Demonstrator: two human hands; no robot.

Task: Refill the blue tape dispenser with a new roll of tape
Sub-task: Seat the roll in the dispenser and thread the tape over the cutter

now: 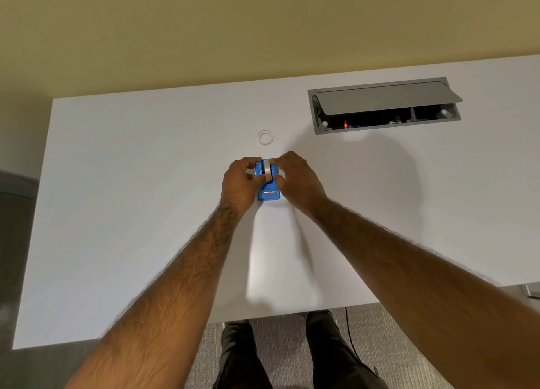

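blue tape dispenser [269,194] at frame centre on white desk [131,184] | left hand [241,184] and right hand [298,178] both pinch the tape roll [266,167] in it | empty ring [265,137] just above

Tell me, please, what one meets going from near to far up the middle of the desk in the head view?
Desk's near edge → blue tape dispenser, held between the left hand and right hand → small tape ring lying flat → desk's far edge, with the open cable hatch off to the right.
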